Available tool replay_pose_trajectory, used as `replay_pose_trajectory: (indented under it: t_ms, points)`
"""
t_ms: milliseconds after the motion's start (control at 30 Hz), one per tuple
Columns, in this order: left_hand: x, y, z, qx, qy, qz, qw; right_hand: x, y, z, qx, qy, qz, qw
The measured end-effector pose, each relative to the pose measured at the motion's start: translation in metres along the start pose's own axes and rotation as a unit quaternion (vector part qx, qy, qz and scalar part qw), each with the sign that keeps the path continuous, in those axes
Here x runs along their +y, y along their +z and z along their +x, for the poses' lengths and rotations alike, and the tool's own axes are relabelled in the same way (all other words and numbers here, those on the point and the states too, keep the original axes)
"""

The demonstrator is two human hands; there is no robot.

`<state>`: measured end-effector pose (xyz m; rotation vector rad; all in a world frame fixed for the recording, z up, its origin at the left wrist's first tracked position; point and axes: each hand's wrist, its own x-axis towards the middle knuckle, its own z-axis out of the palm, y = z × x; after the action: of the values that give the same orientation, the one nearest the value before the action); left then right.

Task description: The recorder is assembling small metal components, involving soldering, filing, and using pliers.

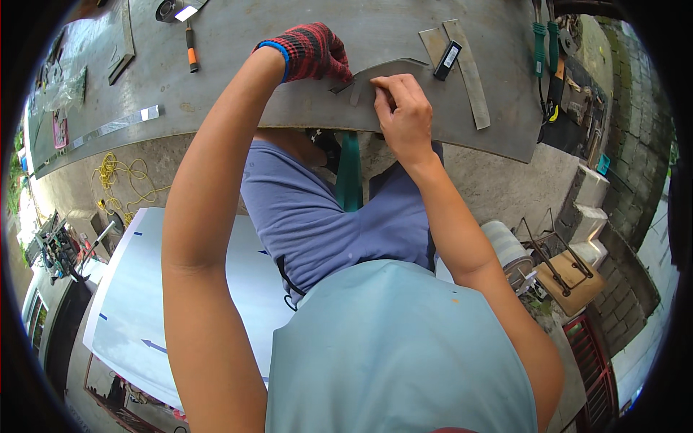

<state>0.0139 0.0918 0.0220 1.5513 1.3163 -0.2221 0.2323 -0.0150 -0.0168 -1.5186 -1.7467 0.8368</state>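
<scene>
My left hand (314, 54), in a red and black knit glove with a blue cuff, reaches over the grey metal tabletop. Its fingers close on the left end of a thin, curved grey metal piece (393, 68) with a dark upper edge. Bare and close to the near side of that piece, my right hand (404, 112) has its thumb and forefinger pinched together. Whatever is between those fingertips is too small to make out. Just right of the metal piece, a small black box-shaped object with a white label (447, 60) lies across two flat metal strips (469, 76).
An orange and black handled tool (191, 50), a roll of tape (166, 10) and a metal square (123, 50) lie on the table's left half. Green-handled tools (539, 50) are at its right edge. Yellow cord (115, 173) is coiled on the floor.
</scene>
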Motion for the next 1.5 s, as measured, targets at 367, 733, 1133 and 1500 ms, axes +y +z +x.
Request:
replay_pose_trajectory:
  t_ms: [367,733,1133,1500]
  points:
    - [0.002,0.000,0.002,-0.003,-0.003,-0.007,1.000,0.003,-0.013,0.011,-0.115,-0.128,-0.131,0.976]
    - [0.005,-0.002,0.001,-0.010,0.002,0.013,1.000,0.005,-0.012,0.013,-0.110,-0.109,-0.110,0.982]
    - [-0.003,-0.002,0.009,-0.039,-0.003,0.005,0.999,0.005,-0.010,0.013,-0.106,-0.120,-0.137,0.978]
    - [0.000,0.000,0.005,-0.026,-0.014,-0.007,1.000,0.005,-0.011,0.012,-0.117,-0.117,-0.129,0.978]
